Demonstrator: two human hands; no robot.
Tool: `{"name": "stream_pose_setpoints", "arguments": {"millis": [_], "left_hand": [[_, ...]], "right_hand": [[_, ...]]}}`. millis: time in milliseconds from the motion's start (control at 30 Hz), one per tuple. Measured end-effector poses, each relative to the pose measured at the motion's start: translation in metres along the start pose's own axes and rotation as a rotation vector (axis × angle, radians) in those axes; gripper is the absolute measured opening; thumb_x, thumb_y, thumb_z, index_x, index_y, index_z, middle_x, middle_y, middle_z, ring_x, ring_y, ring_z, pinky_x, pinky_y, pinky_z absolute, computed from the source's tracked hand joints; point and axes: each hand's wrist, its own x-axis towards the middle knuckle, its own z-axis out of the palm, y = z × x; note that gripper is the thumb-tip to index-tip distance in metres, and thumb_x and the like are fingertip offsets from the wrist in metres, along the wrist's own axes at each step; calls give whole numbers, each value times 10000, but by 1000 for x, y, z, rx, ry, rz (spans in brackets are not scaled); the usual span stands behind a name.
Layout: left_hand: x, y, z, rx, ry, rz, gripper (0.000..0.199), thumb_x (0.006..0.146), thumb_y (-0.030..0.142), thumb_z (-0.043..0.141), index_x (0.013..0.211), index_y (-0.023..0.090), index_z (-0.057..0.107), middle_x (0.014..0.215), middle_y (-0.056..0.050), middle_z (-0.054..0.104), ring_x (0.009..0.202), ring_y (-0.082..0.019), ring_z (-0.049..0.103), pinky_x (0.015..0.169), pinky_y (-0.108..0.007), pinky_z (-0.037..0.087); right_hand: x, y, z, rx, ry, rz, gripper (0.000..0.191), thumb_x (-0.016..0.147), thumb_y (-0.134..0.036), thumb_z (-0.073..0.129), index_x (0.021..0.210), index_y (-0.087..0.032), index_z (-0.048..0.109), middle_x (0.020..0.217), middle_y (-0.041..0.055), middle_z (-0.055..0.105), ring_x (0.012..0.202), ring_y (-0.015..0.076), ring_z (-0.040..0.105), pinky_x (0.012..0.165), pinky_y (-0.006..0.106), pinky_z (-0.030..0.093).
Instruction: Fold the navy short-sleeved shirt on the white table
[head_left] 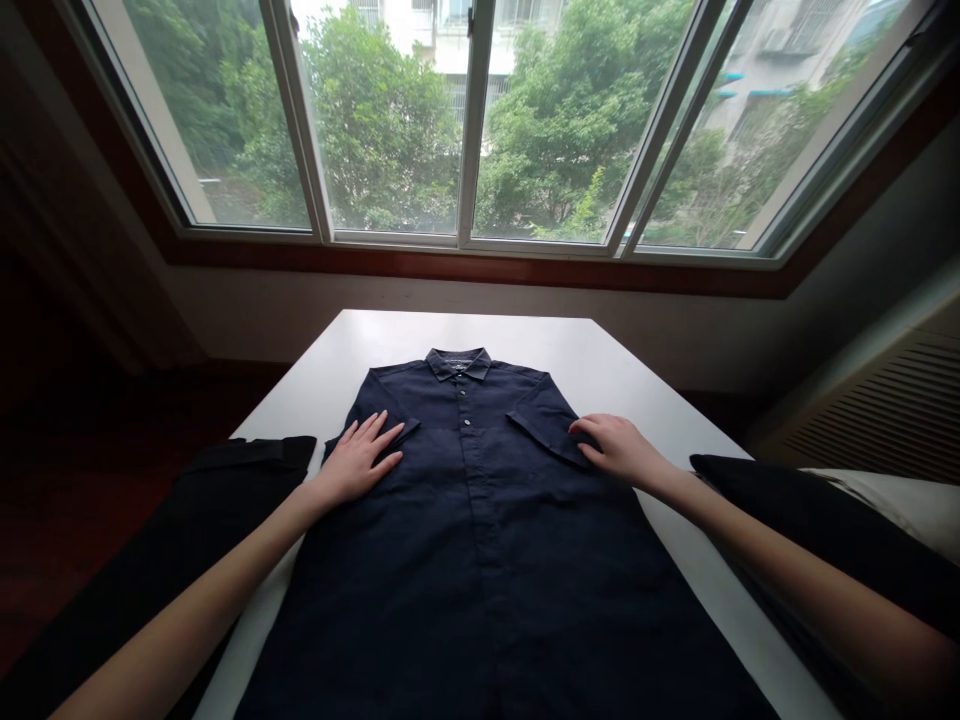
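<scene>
A dark navy short-sleeved button-up shirt point(480, 540) lies front up on the white table point(510, 328), its collar at the far end. Both sleeves are turned inward over the front. My left hand point(364, 458) rests flat on the left sleeve and the shirt's side, fingers spread. At the shirt's right edge, my right hand point(616, 445) touches the turned-in sleeve with its fingertips. Its fingers are slightly bent, and the thumb is apart from them. The shirt's lower end runs out of view.
Dark folded cloth point(247, 470) lies at the table's left edge. Another dark cloth point(810, 510), with pale cloth point(900, 505) beside it, is at the right. Beyond the table are a wall and a wide window point(465, 150). A slatted panel point(885, 400) stands at the right.
</scene>
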Motion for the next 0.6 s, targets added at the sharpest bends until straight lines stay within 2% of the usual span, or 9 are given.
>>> {"name": "stream_pose_setpoints", "arguments": {"millis": [100,200,267,367,433,500,600], "left_hand": [[-1,-8,-14,-152,9,-13,603,950,566,355,1446,230,420,1582,-105,269,1450,-283,257,1165,-482,230],[-15,-17,-35,-237,119,-73,604,936,577,354,1359,172,502,1484,-137,435,1377,-285,386,1135,-447,307],[-37,-18,-50,-235,145,-107,560,921,574,391,1272,168,551,1339,-140,564,1247,-291,510,1074,-450,383],[-88,-9,-70,-179,100,-140,446,925,536,427,1150,186,589,1134,-107,641,1055,-271,594,955,-423,465],[-131,2,-77,-137,54,-158,374,932,514,443,1083,213,605,1071,-73,645,1013,-252,603,914,-384,481],[-178,14,-75,-117,45,-209,325,920,506,476,1059,247,616,1035,-43,651,972,-228,620,866,-330,499],[-241,33,-57,-81,120,-274,291,844,523,570,983,280,647,1007,-21,671,910,-217,646,789,-278,520]], "right_hand": [[-3,-14,-7,13,49,-68,260,866,-255,475,1064,-219,639,1186,92,642,1121,273,581,976,434,402],[-1,-31,-16,66,67,-140,252,880,-264,471,1069,-229,634,1192,84,636,1114,261,582,988,435,396],[5,-41,-21,101,68,-162,245,880,-264,481,1065,-224,635,1186,83,638,1102,262,586,975,430,410],[25,-56,-23,155,56,-196,239,870,-246,497,1057,-204,639,1172,90,644,1068,263,601,935,407,447],[45,-68,-21,203,42,-232,237,862,-218,501,1052,-190,640,1151,95,649,1044,253,612,918,379,465],[70,-85,-18,250,29,-250,237,848,-188,512,1046,-185,642,1140,95,651,1038,241,616,920,350,470],[115,-123,-11,284,3,-243,241,826,-162,548,1044,-186,648,1143,86,648,1043,227,616,926,315,466]]}}
